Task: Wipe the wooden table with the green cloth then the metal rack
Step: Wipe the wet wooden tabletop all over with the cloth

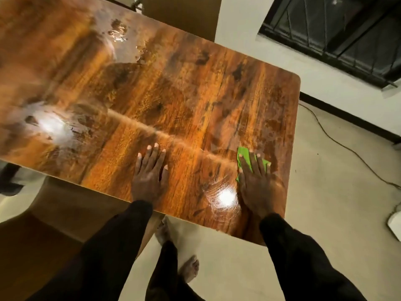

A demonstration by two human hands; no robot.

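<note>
A glossy wooden table (184, 94) fills most of the view, with wet streaks and light glare on it. My right hand (257, 183) lies flat with straight fingers on a small green cloth (244, 155) near the table's front right corner; the cloth shows only past my fingers. My left hand (150, 172) rests flat on the bare wood near the front edge, fingers spread, holding nothing. No metal rack is in view.
A brown cardboard box (43, 231) stands at the lower left under the table edge, another (184, 14) behind the table. A cable (351, 153) runs over the pale floor at right. A dark barred window (338, 33) is at top right. My bare feet (188, 270) stand below.
</note>
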